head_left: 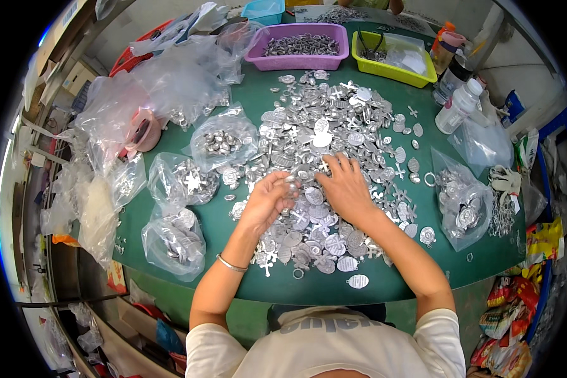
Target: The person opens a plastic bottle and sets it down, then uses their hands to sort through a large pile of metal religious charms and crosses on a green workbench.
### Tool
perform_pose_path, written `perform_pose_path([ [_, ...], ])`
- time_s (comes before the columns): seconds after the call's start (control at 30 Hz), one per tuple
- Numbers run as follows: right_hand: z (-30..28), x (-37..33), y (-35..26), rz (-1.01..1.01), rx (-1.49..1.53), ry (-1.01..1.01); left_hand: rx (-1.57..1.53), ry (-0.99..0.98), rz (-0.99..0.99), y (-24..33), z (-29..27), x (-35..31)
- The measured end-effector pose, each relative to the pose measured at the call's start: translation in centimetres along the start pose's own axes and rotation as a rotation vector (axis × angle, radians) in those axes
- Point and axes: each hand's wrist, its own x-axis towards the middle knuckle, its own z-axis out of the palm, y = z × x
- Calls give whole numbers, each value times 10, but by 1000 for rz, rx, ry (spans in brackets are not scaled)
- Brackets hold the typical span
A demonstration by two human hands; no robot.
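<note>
I look down on a green tabletop that fills most of my view. Across its middle spreads a pile of silver medals and crosses, the near part lying between the forearms. Over to the left I see a heap of clear plastic bags. A purple tub of small metal parts stands at the far side, with a yellow-green tray just right of it, pliers inside. Filled clear bags flank the pile, three left and one right.

The right hand rests on the pile, palm down, fingers bent; I cannot tell whether its grip has anything. The left hand is turned partly upward over the pile, its grip closed on a few small silver pieces. A white bottle stands far right. Smaller still, I make out a wrist bangle and, near the front edge, a lone oval medal.
</note>
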Motion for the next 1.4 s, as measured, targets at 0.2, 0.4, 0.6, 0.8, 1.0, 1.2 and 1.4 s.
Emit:
perform_pose_path([
  [0.2, -4, 4, -10, -85, -332, -153, 682, 139, 218, -10, -4, 3],
  [0.4, 3, 5, -1, -197, -364, -128, 1712, 124, 585, -14, 10, 27],
  [0.6, -3, 18, 5, -189, -162, -160, 1643, 15, 594, -4, 5, 38],
  [0.8, 2, 12, -5, -218, -392, -130, -141, -117, -111, 2, -19, 32],
  [1.0, 0, 11, -4, -106, -106, -143, 494, 116, 151, -8, -30, 21],
  [1.2, 4, 1, -2, -118, 42, -29, 1677, 244, 523, -21, -1, 22],
  [1.4, -8, -2, -1, 339, 734, 70, 1807, 191, 446, -23, 1, 32],
])
